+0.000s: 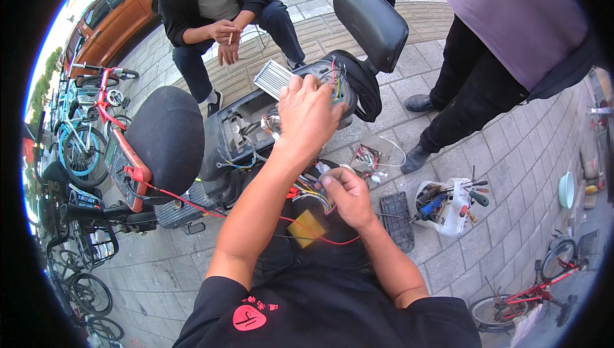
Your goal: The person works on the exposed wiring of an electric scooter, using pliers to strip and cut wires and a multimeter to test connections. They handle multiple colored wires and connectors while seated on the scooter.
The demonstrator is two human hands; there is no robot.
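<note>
My left hand (309, 110) reaches over the opened body of an electric scooter (225, 122), its fingers at the near end of a silver finned metal box (272, 78). Whether they grip it is hidden by the hand. Loose coloured wires (338, 81) stick out beside my fingers at the tail. Lower down, my right hand (348, 194) pinches thin wires from a multicoloured bundle (307, 189), close to a whitish connector (323, 168). Below this bundle, a yellow finned box (307, 228) rests on my lap, with a red cable (331, 241) running across it.
A red-framed device (125, 170) stands by the black scooter seat (165, 139). To the right are a plastic tool container (443, 206), a black plastic cover (397, 221) and a tray of small parts (371, 153). One person (216, 7) squats opposite; another (484, 60) stands right.
</note>
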